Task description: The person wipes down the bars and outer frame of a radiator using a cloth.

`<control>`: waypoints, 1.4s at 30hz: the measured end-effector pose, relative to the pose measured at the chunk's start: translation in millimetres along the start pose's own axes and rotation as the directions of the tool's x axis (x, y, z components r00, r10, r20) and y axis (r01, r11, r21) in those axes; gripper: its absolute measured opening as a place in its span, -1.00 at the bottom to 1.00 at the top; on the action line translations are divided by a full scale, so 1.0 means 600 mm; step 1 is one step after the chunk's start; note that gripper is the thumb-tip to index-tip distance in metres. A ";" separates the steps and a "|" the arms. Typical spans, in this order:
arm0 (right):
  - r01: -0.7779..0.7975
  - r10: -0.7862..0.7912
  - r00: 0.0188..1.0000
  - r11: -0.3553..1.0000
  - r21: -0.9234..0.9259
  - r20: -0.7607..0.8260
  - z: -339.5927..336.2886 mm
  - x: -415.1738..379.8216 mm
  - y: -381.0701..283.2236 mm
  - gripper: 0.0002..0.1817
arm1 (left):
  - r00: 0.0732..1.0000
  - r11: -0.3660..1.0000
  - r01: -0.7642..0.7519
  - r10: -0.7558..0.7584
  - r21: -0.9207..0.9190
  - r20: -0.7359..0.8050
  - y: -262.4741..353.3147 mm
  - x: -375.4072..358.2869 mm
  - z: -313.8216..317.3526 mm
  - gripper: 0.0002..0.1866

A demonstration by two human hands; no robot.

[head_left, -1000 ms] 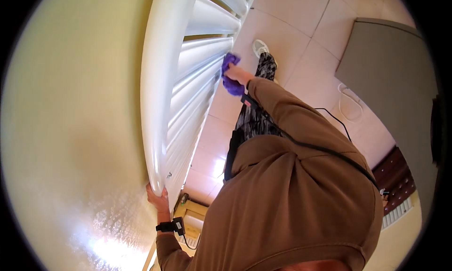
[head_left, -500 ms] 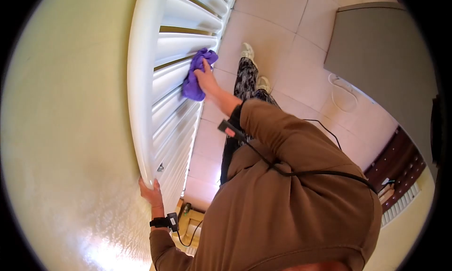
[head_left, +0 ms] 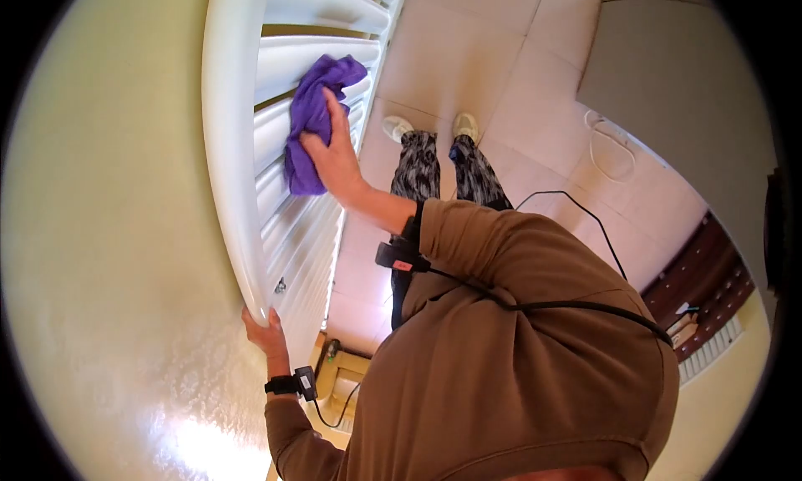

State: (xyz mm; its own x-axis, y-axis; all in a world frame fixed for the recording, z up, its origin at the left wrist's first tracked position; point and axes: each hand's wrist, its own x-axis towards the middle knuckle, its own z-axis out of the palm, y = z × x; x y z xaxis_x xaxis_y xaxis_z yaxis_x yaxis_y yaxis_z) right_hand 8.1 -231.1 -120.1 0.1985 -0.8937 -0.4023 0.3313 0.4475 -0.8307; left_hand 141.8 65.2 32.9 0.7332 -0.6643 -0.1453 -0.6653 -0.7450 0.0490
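Note:
A purple cloth (head_left: 307, 118) lies crumpled against the slats of a white radiator (head_left: 219, 105). My right hand (head_left: 338, 159) presses and grips the cloth, with thumb and forefinger visible and the other fingers hidden by the cloth and hand. My left hand (head_left: 267, 337) is closed round the near end of the radiator's rounded side rail, thumb on one side and fingers on the other. Both wrists wear black straps with small cabled boxes. A small metal valve (head_left: 280, 286) sits on the radiator near my left hand.
A pale wall (head_left: 109, 230) runs along the radiator's left side. Light tiles (head_left: 468, 38) cover the floor under my feet. To the right stand a grey cabinet (head_left: 677, 80) and a white cable loop (head_left: 614, 159). A dark red tufted piece (head_left: 702, 289) is farther back.
My right hand and the cloth have moved left across the slats, and the cloth is spread longer. My feet have shifted apart. The left hand stays on the rail.

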 end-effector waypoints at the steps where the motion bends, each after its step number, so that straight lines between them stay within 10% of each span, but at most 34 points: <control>1: -0.022 0.026 0.998 0.998 0.062 -0.065 0.001 0.010 0.014 -0.28 | 0.999 0.999 0.033 -0.033 0.019 0.005 0.000 -0.003 -0.001 -0.45; 15: -0.517 0.625 0.732 0.770 0.374 -0.273 -0.084 0.144 0.263 -0.28 | 1.000 0.999 -0.005 0.004 -0.047 -0.022 -0.010 -0.010 0.001 -0.36; 20: -0.294 0.289 0.903 0.955 0.031 -0.317 -0.027 0.055 0.165 -0.30 | 0.998 0.996 -0.054 0.052 -0.070 -0.023 0.002 -0.006 0.000 -0.33; 25: 0.069 -0.059 0.995 0.989 -0.133 0.085 0.019 -0.104 -0.049 -0.21 | 0.998 0.998 -0.051 0.050 -0.026 -0.049 0.003 -0.004 0.003 -0.30; 31: 0.074 -0.061 0.995 0.984 -0.159 0.083 0.006 -0.083 0.004 -0.24 | 0.997 0.998 -0.065 0.066 -0.012 0.033 0.003 -0.004 -0.006 -0.36; 37: -0.297 0.225 0.938 0.914 -0.275 -0.265 -0.050 0.063 0.173 -0.21 | 1.000 0.998 0.022 -0.022 -0.057 0.015 -0.004 -0.008 -0.005 -0.30; 42: -0.479 0.439 0.876 0.752 -0.452 -0.198 -0.134 0.169 0.299 -0.16 | 1.000 0.999 0.019 -0.019 -0.036 0.006 -0.015 -0.013 -0.004 -0.28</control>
State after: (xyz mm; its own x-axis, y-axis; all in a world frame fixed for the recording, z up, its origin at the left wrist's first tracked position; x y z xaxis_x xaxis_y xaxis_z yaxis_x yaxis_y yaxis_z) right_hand 13.5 -243.9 -340.8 0.1364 -0.5927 -0.7938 -0.2634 0.7507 -0.6058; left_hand 142.4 76.9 36.1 0.7449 -0.6495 -0.1526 -0.6454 -0.7594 0.0816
